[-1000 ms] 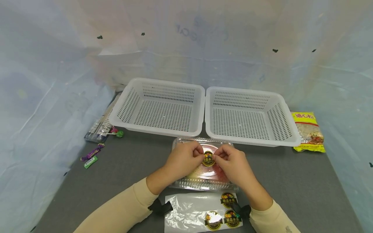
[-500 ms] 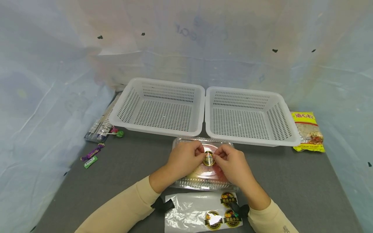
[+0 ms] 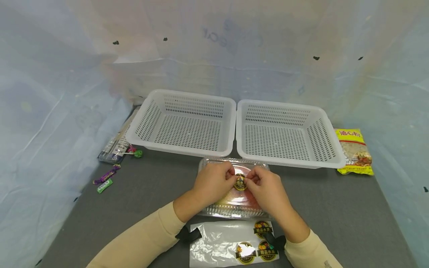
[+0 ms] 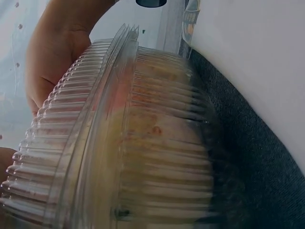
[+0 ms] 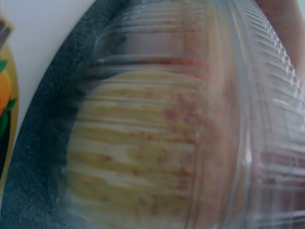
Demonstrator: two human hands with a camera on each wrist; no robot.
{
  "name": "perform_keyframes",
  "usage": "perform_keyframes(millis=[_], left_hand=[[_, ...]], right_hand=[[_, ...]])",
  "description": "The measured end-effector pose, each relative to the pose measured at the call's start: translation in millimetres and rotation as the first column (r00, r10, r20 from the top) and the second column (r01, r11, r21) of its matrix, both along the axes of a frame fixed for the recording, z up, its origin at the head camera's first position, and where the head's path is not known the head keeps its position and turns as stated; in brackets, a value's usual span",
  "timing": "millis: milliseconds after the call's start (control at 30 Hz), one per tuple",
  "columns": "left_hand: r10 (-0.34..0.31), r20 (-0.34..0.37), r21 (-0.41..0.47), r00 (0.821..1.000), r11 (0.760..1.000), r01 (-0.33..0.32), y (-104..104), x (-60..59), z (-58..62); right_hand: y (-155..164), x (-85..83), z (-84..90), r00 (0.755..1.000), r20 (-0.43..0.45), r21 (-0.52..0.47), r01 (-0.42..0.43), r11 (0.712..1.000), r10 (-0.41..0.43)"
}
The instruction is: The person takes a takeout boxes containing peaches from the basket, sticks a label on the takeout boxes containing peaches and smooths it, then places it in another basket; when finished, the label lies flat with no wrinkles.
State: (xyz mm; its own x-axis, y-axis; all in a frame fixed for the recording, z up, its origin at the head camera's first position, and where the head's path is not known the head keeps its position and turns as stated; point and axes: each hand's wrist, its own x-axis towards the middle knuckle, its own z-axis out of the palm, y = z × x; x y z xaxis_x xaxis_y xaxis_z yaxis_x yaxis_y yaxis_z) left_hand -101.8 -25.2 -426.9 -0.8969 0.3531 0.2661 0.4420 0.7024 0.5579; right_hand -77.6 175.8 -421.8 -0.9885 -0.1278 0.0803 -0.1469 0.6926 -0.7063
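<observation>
A clear ribbed plastic clamshell box point(image 3: 231, 212) with red and yellowish food inside sits in front of the baskets. Over its lid is a round black-and-gold sticker point(image 3: 240, 182) with a fruit print. My left hand point(image 3: 213, 183) pinches the sticker's left edge between thumb and finger, while my right hand point(image 3: 267, 187) pinches its right edge. Both wrist views look through the side of the box point(image 4: 157, 143), where pale food point(image 5: 133, 143) shows behind the ribs. The sticker is hidden from both wrist cameras.
Nearer me lies a white sticker sheet point(image 3: 214, 242) with several round stickers. Two white perforated baskets point(image 3: 187, 149) point(image 3: 291, 162) stand behind the box. A yellow food bag point(image 3: 355, 150) is at right. Wrapped candies point(image 3: 106, 175), lollipops point(image 3: 136, 153) and a printed plastic packet point(image 3: 112, 149) lie at left.
Both hands keep their pinch on the sticker and have shifted only slightly. Glare crossed the sticker half a second ago, and its print shows again now. The box and baskets stay put.
</observation>
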Motion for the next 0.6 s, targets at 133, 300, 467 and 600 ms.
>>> perform_keyframes(millis=[133,300,467,600], left_hand=[[-0.004,-0.017,-0.045,1.0,0.999,0.003,0,0.5,1.0],[-0.074,-0.075,-0.093,0.994,0.993,0.067,-4,3.5,-0.2],[-0.266,-0.247,-0.168,0.932,0.959,0.23,-15,9.7,-4.3],[-0.386,-0.265,-0.277,0.884,0.908,0.314,-25,17.3,-5.2]], right_hand=[[-2,1.9,1.6,1.0,-0.031,0.049,0.004,0.999,-0.003],[-1,7.2,-0.3,0.986,-0.151,0.129,-0.046,0.991,0.065],[12,16.1,-8.6,0.897,-0.346,0.208,-0.214,0.955,0.276],[21,22.5,-11.5,0.819,-0.394,0.306,-0.312,0.9,0.418]])
